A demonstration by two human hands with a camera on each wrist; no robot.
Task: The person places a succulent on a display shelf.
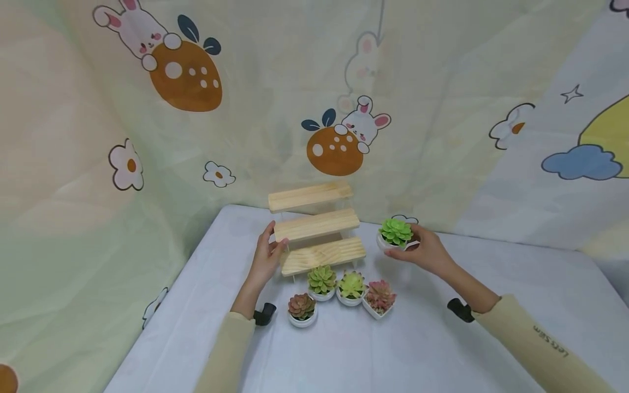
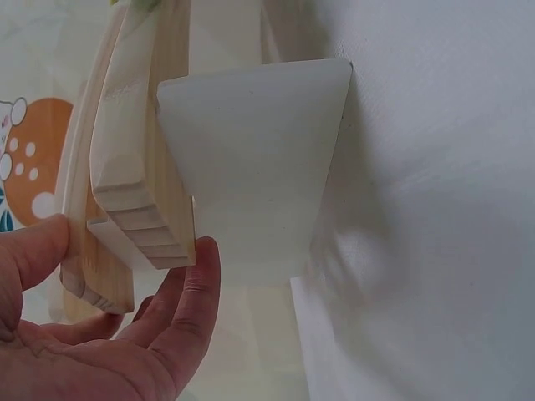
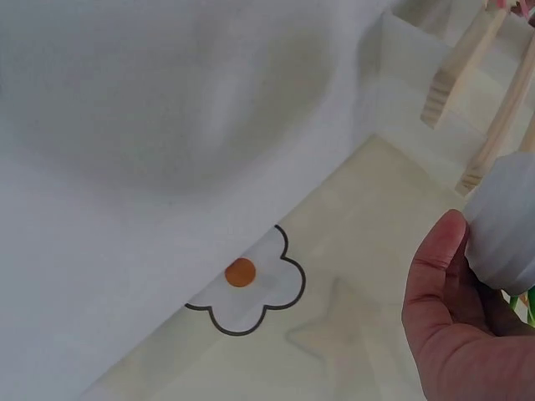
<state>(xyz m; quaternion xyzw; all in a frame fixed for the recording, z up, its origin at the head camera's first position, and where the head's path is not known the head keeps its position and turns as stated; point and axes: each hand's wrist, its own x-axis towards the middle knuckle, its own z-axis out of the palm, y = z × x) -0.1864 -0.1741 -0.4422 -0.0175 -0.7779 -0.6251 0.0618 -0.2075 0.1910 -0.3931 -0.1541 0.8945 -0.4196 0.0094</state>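
Note:
A three-tier stand [image 1: 316, 225] with pale wooden planks rises at the back of the table. My left hand [image 1: 262, 264] holds its left end, thumb and fingers around the ends of the planks [image 2: 150, 225]; a white side support [image 2: 251, 167] shows beside the fingertips. To the right of the stand, my right hand [image 1: 428, 253] grips a bright green potted succulent [image 1: 396, 231] by its white pot [image 3: 506, 234], raised above the table. In front of the stand are a reddish-brown succulent [image 1: 302, 307], two green ones [image 1: 321, 280] [image 1: 351, 285] and a pink one [image 1: 380, 296] in a heart-shaped pot.
A white cloth covers the table [image 1: 417, 338]. Behind it hangs a printed backdrop [image 1: 265, 109] with rabbits and flowers, close to the table's back edge. Dark wrist devices [image 1: 265, 315] are worn on both arms.

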